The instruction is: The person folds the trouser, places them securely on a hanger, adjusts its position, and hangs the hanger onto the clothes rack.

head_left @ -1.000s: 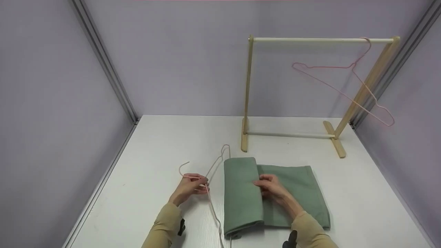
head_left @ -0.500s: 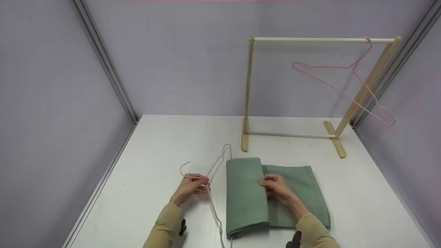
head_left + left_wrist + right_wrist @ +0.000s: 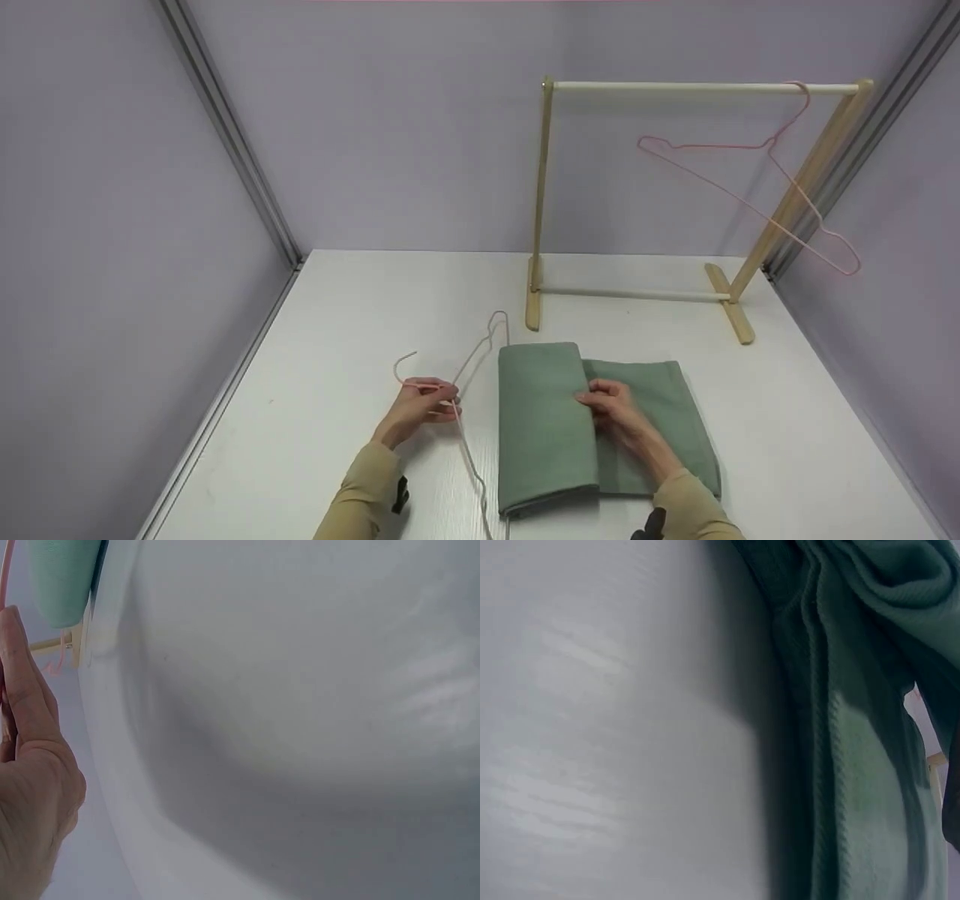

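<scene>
My left hand [image 3: 420, 409] pinches a pink wire hanger [image 3: 469, 450] by its neck, the hook curving up to the left. In the left wrist view the same hand [image 3: 34, 735] shows at the left edge. A green folded cloth [image 3: 546, 427] lies over the hanger's long bottom bar, which it mostly hides. Its upper layer is doubled back to the right over the flat part. With thumb and fingers my right hand [image 3: 619, 412] grips the right edge of that upper layer. The right wrist view shows the stacked layers of the cloth [image 3: 870, 787] close to the table.
A wooden rack [image 3: 538, 195] with a pale top rail stands at the back right of the white table [image 3: 360, 300]. Another pink wire hanger [image 3: 724, 145] hangs from the right end of the rail. Grey walls [image 3: 420, 150] enclose the table at the back and sides.
My right hand has moved to the right, drawing the cloth's upper layer with it. The held hanger and left hand have shifted slightly right. The rack stays put.
</scene>
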The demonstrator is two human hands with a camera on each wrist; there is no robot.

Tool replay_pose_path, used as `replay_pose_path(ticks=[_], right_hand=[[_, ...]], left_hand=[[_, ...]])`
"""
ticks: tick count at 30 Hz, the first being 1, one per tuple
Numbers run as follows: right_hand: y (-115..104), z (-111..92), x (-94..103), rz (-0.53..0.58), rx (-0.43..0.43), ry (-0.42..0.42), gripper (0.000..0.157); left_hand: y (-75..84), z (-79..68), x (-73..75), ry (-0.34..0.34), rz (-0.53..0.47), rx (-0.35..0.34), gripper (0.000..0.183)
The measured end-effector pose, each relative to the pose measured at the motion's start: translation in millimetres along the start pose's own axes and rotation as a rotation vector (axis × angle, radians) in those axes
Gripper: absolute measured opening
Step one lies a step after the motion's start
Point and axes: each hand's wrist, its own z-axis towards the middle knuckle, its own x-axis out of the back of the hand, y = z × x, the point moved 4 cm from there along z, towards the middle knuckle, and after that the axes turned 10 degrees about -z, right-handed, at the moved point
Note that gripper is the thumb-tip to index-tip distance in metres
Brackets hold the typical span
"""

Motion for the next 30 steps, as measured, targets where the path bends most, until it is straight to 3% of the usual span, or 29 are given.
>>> replay_pose_path(ticks=[19,23,30], right_hand=[[6.2,-6.9,13.9,0.048,0.006,0.1,0.023],[8.5,-7.9,15.0,-0.038,-0.006,0.145,0.025],[12.8,-10.4,14.4,-0.32,-0.084,0.212,0.031]], left_hand=[[-4.0,8.1,-9.7,0.018,-0.032,0.0,0.035],[-3.6,7.6,-9.1,0.029,-0.028,-0.009,0.034],[-4.3,6.9,-9.2,0.036,-0.025,-0.015,0.036]])
